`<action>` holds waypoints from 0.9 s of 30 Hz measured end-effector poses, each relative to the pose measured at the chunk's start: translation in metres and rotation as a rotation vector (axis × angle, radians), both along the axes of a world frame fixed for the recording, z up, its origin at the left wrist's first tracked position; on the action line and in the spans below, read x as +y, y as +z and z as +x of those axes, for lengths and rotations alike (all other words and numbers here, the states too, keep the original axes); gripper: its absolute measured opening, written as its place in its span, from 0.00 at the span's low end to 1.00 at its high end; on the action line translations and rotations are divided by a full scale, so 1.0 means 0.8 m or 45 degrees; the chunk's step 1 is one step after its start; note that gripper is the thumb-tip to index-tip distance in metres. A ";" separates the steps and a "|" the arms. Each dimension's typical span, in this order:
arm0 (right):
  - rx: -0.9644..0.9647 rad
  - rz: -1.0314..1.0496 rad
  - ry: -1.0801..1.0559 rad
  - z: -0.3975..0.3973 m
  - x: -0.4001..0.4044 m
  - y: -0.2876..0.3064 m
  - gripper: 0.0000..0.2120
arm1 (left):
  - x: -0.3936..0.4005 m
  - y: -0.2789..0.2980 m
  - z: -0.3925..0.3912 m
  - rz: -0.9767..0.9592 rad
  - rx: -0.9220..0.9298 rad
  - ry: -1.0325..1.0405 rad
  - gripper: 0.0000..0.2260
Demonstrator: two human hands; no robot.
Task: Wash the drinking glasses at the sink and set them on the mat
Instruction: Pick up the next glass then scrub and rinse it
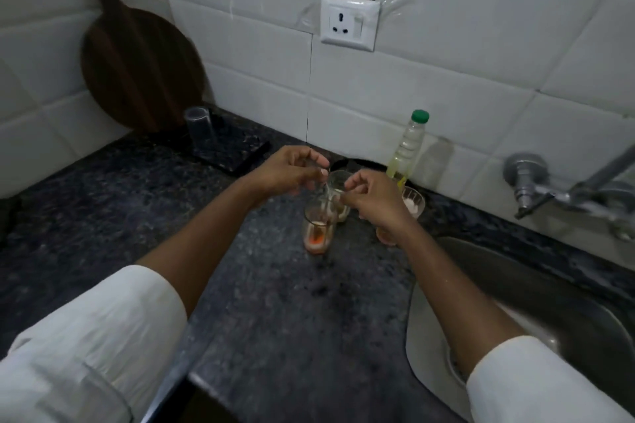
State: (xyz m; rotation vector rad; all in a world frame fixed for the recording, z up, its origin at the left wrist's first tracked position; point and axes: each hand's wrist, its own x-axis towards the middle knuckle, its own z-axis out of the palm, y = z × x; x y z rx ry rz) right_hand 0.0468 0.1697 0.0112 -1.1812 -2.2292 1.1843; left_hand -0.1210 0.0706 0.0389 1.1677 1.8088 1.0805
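My left hand [292,170] and right hand [372,196] were curled above the dirty glasses [318,225] on the bench [268,285]; I couldn't tell their grip.

Two arms show, each in a white sleeve. The left sleeve [86,336] is wide and loose, of plain, soft-looking cloth with broad folds, and it ends in a rounded open cuff well short of the left hand [285,170], leaving the forearm bare. A faint seam or pocket line crosses its lower part. The right sleeve [536,385] is of the same white cloth, smoother, and its cuff also stops far back from the right hand [372,196]. Both wrists and hands are bare. Short, pale nails show on the left fingers [323,171].
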 end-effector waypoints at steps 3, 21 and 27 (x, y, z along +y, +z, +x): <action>-0.032 -0.089 -0.060 0.006 -0.031 -0.055 0.25 | -0.011 -0.011 -0.002 -0.022 -0.017 0.036 0.06; 0.191 0.126 -0.630 0.071 -0.090 -0.121 0.26 | 0.054 -0.034 0.042 0.008 -0.250 -0.300 0.07; 0.089 0.184 -0.915 0.237 -0.069 -0.079 0.28 | 0.127 -0.022 0.212 0.003 -0.164 -0.545 0.16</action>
